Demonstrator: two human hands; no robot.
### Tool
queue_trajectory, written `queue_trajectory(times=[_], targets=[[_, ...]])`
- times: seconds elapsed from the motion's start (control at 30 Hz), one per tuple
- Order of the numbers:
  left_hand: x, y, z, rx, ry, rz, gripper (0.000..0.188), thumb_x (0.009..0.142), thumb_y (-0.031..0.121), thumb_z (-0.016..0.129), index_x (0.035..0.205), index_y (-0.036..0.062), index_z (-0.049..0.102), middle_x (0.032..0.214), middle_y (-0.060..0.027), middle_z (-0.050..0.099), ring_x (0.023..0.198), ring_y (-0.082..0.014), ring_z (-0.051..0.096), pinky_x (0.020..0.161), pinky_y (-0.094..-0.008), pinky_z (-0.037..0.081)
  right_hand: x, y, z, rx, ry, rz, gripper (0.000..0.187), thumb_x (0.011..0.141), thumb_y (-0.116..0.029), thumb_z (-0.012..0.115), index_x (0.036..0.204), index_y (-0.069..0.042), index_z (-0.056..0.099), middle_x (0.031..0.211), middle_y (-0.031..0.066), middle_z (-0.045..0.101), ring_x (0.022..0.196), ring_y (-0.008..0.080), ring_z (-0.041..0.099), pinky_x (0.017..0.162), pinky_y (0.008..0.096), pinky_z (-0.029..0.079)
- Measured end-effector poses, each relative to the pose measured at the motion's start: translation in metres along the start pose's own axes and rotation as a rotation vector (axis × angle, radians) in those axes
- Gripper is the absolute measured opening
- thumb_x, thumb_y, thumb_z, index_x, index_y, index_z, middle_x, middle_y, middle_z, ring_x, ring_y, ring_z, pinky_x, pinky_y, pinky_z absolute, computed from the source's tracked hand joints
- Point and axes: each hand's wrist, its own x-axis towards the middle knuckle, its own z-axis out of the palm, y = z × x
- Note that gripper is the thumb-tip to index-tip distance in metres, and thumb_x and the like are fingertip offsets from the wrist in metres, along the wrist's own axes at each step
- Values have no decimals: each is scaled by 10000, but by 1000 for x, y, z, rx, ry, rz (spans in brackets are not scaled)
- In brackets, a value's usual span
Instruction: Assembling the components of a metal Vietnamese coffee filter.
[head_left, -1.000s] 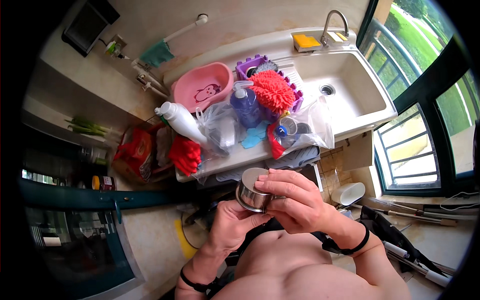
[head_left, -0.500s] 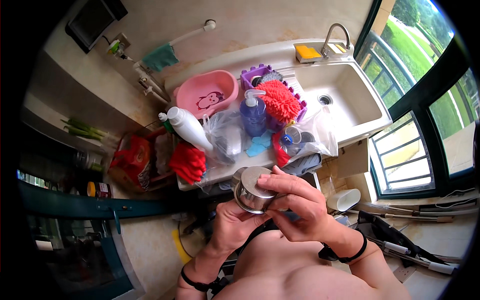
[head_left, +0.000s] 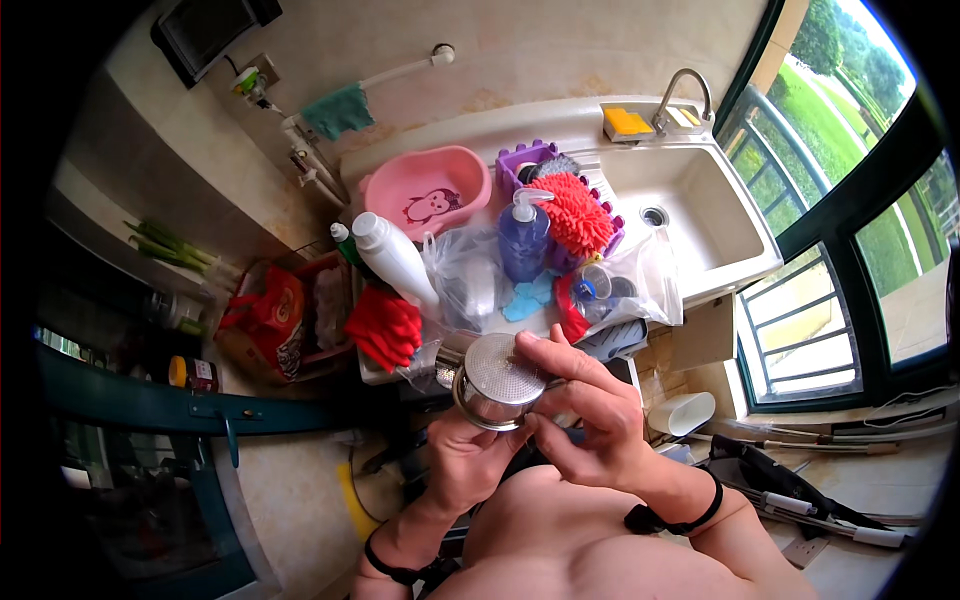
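Between my two hands is a round metal strainer (head_left: 505,368), with a finely perforated face tilted up and a shiny rim around its lower side. My left hand (head_left: 462,460) grips it from below and the left, thumb near the rim. My right hand (head_left: 595,415) holds its right side, with the index fingertip at the perforated edge and the thumb by the rim. A further metal part (head_left: 447,372) shows just left of the strainer; whether it belongs to it I cannot tell. The undersides of the fingers are hidden.
Beyond my hands, a white counter (head_left: 480,345) carries a pink basin (head_left: 465,172), white bottle (head_left: 398,260), blue pump bottle (head_left: 523,245), purple basket (head_left: 520,152), red gloves (head_left: 385,328) and plastic bags. A sink (head_left: 690,190) with a faucet (head_left: 690,80) lies right, beside the window.
My right fingers have shifted slightly along the strainer, baring more of its perforated face. The strainer has turned a little, and the view has shifted slightly.
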Motion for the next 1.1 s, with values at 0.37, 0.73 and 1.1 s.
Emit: queue_trajectory(times=[0.37,0.73,1.1], targets=[[-2,-3,1,42,22,154,207,883,-58,767,1080,1,755,1070,-78,771,1014,-142,702,889,-320,560,-2,-3,16,-5,119,-45,115,737,62,715,821,40,640,1366,339,597,1278,436,614,1148,554,418],[12,10,8,-396,-23,-50,220,933,-62,713,1148,-22,724,1125,-79,730,1023,-141,682,889,-292,577,-3,13,1,41,73,-18,240,784,28,775,1005,-2,687,1468,307,520,1304,413,597,1079,451,486],[15,15,5,-491,-117,-142,162,972,12,689,1129,-7,723,1006,-76,724,848,-117,636,736,-268,506,-9,6,-10,149,112,153,180,836,-28,778,985,-17,678,1336,199,535,1170,287,605,1003,388,483]])
